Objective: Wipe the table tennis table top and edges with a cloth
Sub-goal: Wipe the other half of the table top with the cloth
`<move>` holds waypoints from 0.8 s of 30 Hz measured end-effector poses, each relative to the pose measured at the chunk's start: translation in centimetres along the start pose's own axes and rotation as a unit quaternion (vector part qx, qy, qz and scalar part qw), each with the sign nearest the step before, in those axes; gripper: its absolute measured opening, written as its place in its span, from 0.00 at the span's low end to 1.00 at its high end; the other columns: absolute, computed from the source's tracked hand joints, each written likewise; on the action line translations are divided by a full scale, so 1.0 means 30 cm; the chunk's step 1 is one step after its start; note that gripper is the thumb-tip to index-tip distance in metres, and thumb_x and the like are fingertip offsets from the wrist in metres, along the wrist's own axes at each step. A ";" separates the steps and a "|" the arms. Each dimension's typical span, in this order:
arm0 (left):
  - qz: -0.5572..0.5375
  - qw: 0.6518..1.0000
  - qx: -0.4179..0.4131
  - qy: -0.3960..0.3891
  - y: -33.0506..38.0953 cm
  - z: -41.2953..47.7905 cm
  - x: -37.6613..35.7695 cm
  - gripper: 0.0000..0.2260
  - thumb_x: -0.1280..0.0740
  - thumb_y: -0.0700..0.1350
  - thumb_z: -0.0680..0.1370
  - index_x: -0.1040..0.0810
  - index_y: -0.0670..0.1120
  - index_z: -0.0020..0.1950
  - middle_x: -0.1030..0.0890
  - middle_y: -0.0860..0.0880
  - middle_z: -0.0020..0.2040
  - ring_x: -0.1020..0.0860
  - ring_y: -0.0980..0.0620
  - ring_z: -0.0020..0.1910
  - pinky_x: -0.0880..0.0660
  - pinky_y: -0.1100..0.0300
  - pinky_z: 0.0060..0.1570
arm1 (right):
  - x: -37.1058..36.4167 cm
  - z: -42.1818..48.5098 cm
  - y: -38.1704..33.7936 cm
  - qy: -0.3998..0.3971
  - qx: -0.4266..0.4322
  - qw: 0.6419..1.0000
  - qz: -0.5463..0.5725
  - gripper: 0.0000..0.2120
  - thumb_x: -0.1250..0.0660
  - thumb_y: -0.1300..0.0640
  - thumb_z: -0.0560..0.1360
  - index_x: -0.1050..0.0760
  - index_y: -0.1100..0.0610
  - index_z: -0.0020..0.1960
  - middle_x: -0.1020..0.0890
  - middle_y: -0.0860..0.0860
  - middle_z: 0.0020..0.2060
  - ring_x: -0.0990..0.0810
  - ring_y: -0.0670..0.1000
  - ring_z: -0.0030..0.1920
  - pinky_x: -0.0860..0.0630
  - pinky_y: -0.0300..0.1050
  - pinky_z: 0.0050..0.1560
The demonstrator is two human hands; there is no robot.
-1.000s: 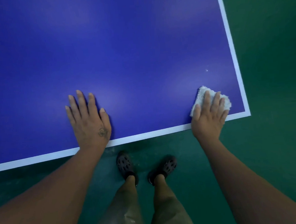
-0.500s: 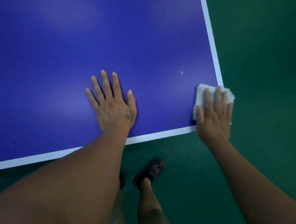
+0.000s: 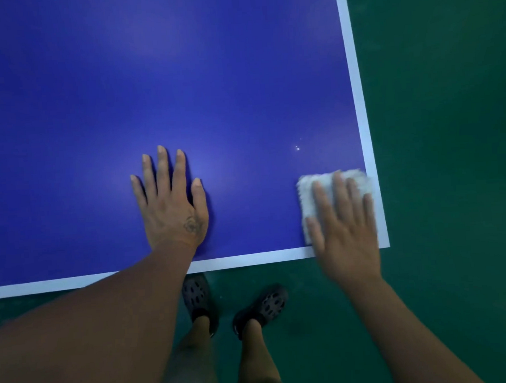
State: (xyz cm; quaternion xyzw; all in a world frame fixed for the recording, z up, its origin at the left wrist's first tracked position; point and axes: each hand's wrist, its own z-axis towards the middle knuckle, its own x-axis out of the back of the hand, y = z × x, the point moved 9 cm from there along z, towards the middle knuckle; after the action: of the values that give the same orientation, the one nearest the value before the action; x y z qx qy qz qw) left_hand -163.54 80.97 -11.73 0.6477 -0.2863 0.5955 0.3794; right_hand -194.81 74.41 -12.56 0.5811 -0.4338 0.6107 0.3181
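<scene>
The blue table tennis table with white edge lines fills the upper left; its near right corner lies at the lower right. My right hand presses a folded white cloth flat on the top, just inside that corner, fingers straight and slightly blurred. My left hand rests flat on the blue surface near the front edge, fingers spread and holding nothing. A couple of small white specks sit on the surface beyond the cloth.
Green floor lies to the right of the table and in front of it. My two feet in dark perforated clogs stand on the floor just below the front white edge line.
My right hand has slid the cloth from overhanging the right side edge back onto the top near the corner. My left hand stays flat on the table.
</scene>
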 end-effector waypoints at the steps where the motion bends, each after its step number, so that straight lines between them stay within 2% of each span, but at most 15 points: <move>1: -0.001 1.000 0.000 0.001 0.001 0.000 0.002 0.28 0.48 0.56 0.88 0.41 0.49 0.88 0.46 0.46 0.88 0.51 0.41 0.88 0.54 0.37 0.85 | 0.013 0.039 0.063 0.002 -0.051 0.999 0.002 0.31 0.51 0.41 0.87 0.46 0.49 0.88 0.49 0.56 0.87 0.52 0.59 0.87 0.51 0.65 0.85; 3: -0.003 1.000 -0.001 0.007 0.002 0.000 0.006 0.27 0.49 0.55 0.88 0.41 0.49 0.87 0.45 0.46 0.88 0.51 0.41 0.88 0.54 0.37 0.85 | 0.021 0.076 0.139 -0.006 -0.140 0.990 0.019 0.31 0.54 0.41 0.87 0.49 0.50 0.88 0.53 0.56 0.88 0.56 0.58 0.87 0.54 0.65 0.85; 5: -0.003 1.000 -0.004 0.012 0.002 0.003 0.005 0.27 0.49 0.55 0.88 0.40 0.49 0.87 0.45 0.46 0.88 0.51 0.41 0.88 0.54 0.37 0.85 | 0.023 0.069 0.107 0.003 -0.157 0.987 0.013 0.31 0.52 0.43 0.88 0.47 0.52 0.88 0.51 0.58 0.87 0.55 0.60 0.87 0.53 0.67 0.85; 10: -0.006 1.000 -0.007 0.026 0.000 0.005 0.008 0.26 0.49 0.54 0.88 0.39 0.49 0.87 0.43 0.46 0.88 0.49 0.42 0.88 0.53 0.38 0.85 | -0.022 0.054 -0.324 0.005 0.040 0.998 0.043 0.29 0.45 0.44 0.88 0.42 0.50 0.87 0.46 0.57 0.87 0.50 0.60 0.87 0.48 0.67 0.84; 12: -0.007 0.999 -0.008 0.033 -0.004 0.006 0.008 0.26 0.49 0.53 0.88 0.38 0.48 0.87 0.42 0.46 0.88 0.48 0.42 0.87 0.52 0.38 0.85 | -0.029 0.135 -0.442 0.011 0.055 0.996 0.065 0.29 0.45 0.43 0.88 0.41 0.49 0.86 0.46 0.56 0.87 0.51 0.58 0.87 0.49 0.65 0.85; 15: -0.014 0.999 -0.005 0.039 -0.002 0.004 0.011 0.26 0.48 0.52 0.88 0.37 0.48 0.86 0.41 0.46 0.87 0.47 0.43 0.87 0.52 0.38 0.85 | -0.032 0.258 -0.494 0.014 0.076 0.994 0.073 0.28 0.45 0.43 0.87 0.39 0.49 0.86 0.44 0.55 0.87 0.49 0.57 0.87 0.50 0.63 0.85; 17: -0.022 0.999 -0.005 0.042 0.001 0.004 0.016 0.26 0.47 0.52 0.88 0.36 0.48 0.86 0.40 0.46 0.87 0.47 0.42 0.87 0.52 0.38 0.85 | -0.019 0.293 -0.436 0.020 0.106 0.992 0.072 0.28 0.45 0.42 0.87 0.38 0.48 0.85 0.42 0.54 0.86 0.47 0.57 0.87 0.50 0.62 0.85; 19: -0.025 0.999 -0.003 0.040 0.001 0.004 0.019 0.26 0.47 0.52 0.88 0.36 0.49 0.86 0.40 0.46 0.87 0.47 0.42 0.87 0.52 0.38 0.85 | 0.012 0.308 -0.285 0.042 0.099 0.992 0.064 0.27 0.43 0.43 0.87 0.36 0.47 0.85 0.40 0.54 0.86 0.44 0.57 0.86 0.47 0.62 0.85; 21: -0.025 0.999 0.000 0.035 0.002 0.003 0.019 0.26 0.48 0.53 0.88 0.37 0.49 0.86 0.41 0.46 0.87 0.47 0.42 0.87 0.52 0.38 0.85 | 0.045 0.328 -0.056 0.051 0.023 0.998 0.033 0.27 0.44 0.43 0.87 0.37 0.47 0.85 0.41 0.54 0.86 0.44 0.59 0.86 0.47 0.63 0.84; 24: -0.024 0.999 -0.001 0.040 0.003 0.004 0.025 0.26 0.48 0.53 0.88 0.37 0.48 0.86 0.40 0.46 0.87 0.47 0.42 0.87 0.52 0.38 0.85 | 0.059 0.341 0.213 -0.001 -0.111 0.993 0.048 0.30 0.51 0.41 0.87 0.47 0.47 0.87 0.48 0.56 0.87 0.51 0.60 0.87 0.50 0.66 0.84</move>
State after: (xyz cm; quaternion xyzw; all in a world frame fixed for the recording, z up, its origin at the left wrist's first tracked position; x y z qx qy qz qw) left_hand -163.46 80.87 -10.99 0.6301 -0.2558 0.6111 0.4051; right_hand -196.30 62.31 -12.37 0.5213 -0.5267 0.5728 0.3504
